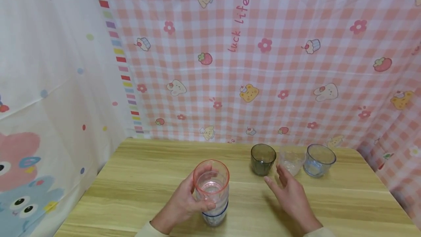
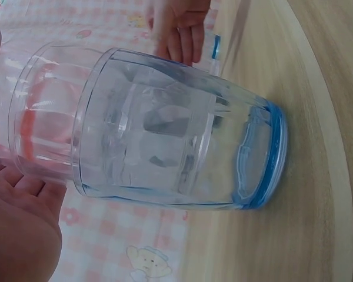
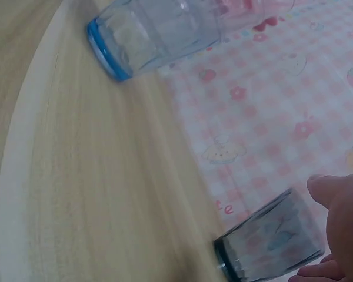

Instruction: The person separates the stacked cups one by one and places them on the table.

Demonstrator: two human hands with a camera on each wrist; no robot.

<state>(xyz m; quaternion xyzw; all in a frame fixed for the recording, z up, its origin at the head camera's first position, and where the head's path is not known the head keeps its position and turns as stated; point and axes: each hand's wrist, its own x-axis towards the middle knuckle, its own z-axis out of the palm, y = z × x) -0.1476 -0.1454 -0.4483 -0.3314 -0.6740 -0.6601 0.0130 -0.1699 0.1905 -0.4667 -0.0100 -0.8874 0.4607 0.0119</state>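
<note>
A stack of nested see-through glass cups [image 1: 215, 202] stands upright near the front middle of the table. Its top cup [image 1: 211, 176] has a pink-orange rim, a clear one sits between, and the lowest cup [image 2: 259, 158] has a blue base. My left hand [image 1: 187, 202] holds the stack's upper part, thumb on the near side and fingers behind. Over to the right, my right hand [image 1: 292, 196] reaches with fingers extended toward a clear cup [image 1: 291, 162], partly covering it. The dark grey cup [image 1: 263, 160] stands just left of those fingers; in the right wrist view the thumb [image 3: 323, 191] is near it.
A bluish glass cup [image 1: 319, 161] stands at the right end of the back row. The wooden table [image 1: 141, 178] meets a pink checked cloth [image 1: 184, 68] behind, and a white printed cloth [image 1: 59, 65] hangs at the left.
</note>
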